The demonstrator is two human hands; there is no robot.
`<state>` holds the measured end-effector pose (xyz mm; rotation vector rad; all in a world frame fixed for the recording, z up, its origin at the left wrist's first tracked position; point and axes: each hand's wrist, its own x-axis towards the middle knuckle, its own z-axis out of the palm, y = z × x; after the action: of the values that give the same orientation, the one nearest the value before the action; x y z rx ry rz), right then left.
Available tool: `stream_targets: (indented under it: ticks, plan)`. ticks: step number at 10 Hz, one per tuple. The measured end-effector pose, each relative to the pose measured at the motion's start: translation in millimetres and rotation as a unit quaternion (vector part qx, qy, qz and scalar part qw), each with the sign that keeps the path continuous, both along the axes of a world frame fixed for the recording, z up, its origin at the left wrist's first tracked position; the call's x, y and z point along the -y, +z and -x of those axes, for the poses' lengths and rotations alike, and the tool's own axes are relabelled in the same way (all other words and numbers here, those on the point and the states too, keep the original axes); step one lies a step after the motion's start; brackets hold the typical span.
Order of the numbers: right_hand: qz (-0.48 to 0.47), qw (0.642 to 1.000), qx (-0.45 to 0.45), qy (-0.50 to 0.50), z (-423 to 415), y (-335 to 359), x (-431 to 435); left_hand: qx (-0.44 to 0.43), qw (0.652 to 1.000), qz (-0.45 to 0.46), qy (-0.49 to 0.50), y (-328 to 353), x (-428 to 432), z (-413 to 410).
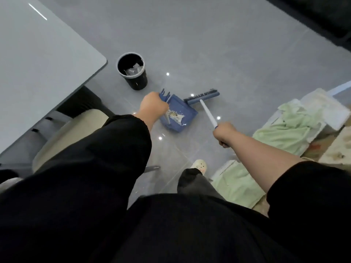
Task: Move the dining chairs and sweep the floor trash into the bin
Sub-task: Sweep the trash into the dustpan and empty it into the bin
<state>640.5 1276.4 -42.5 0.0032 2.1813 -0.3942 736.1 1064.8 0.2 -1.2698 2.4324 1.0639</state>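
Dustpan handle gripped in left hand, broom handle in right hand; bin just beyond, table and chair at left, green cloths at right.

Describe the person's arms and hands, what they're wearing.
Both arms wear loose black sleeves. The left sleeve reaches the wrist; the right sleeve stops near the elbow, forearm bare. The left hand and right hand are bare, no gloves.
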Motion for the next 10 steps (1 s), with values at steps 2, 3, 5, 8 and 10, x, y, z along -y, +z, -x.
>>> stream_targets:
  ticks: [2,3,5,8,10]
  plan:
    - [-0.033,0.981,-0.041,0.186,108.4,4.5,69.1,-0.002,0.992,-0.002,0.127,2.5,58.3,53.6]
    - [-0.056,0.960,-0.059,0.266,158.7,8.0,114.4,0.009,0.984,-0.001,0.180,4.2,88.2,75.7]
    - [-0.075,0.915,-0.086,0.388,241.3,-5.5,225.3,0.002,0.953,-0.037,0.301,-3.6,145.6,113.5]
    - [-0.080,0.840,-0.126,0.522,325.9,-8.1,326.0,-0.079,0.801,-0.122,0.581,9.6,156.5,149.4]
    - [-0.085,0.784,-0.105,0.606,380.5,-7.6,383.3,-0.062,0.744,-0.170,0.643,9.9,135.7,189.0]
